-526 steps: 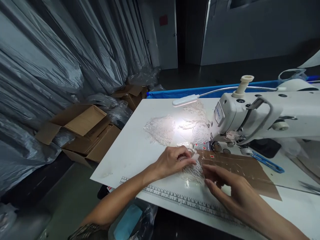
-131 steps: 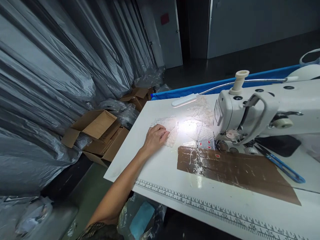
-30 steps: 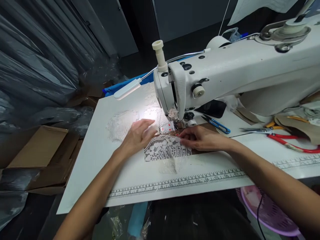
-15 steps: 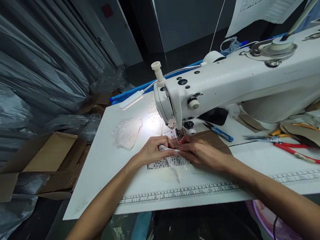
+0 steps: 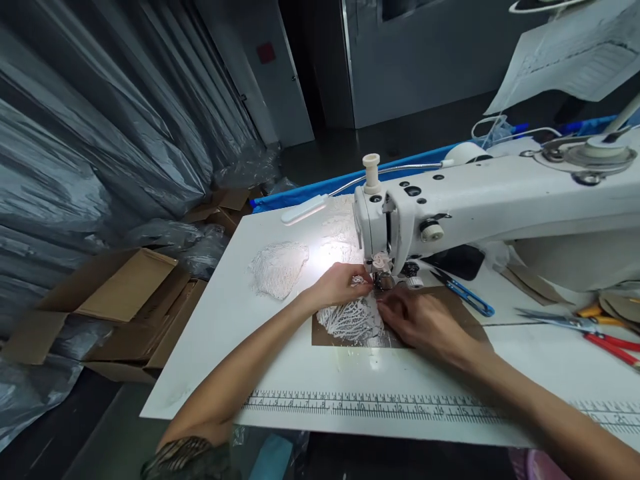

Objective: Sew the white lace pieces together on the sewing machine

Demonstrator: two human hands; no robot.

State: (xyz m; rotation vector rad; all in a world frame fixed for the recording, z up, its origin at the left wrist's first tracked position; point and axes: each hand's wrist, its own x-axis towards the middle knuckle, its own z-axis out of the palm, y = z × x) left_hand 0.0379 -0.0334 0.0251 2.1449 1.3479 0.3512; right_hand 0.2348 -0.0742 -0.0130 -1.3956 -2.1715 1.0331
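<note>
A white lace piece (image 5: 350,319) lies on a brown taped patch (image 5: 325,331) of the white table, its far end under the presser foot (image 5: 384,280) of a white sewing machine (image 5: 480,207). My left hand (image 5: 339,283) pinches the lace's far left edge just beside the foot. My right hand (image 5: 417,320) presses on the lace's right side, fingertips close to the needle area. Both hands touch the lace and nearly meet at the foot.
A second lace piece (image 5: 277,267) lies left under the gooseneck lamp (image 5: 305,212), more lace behind it. Blue snips (image 5: 465,293) and red-handled scissors (image 5: 607,340) sit right. A printed ruler (image 5: 400,407) runs along the table's near edge. Cardboard boxes (image 5: 110,293) stand on the floor left.
Both hands slid the lace up to the presser foot. Seconds ago my left hand took a lace piece from the left pile. The view has shifted right and back.
</note>
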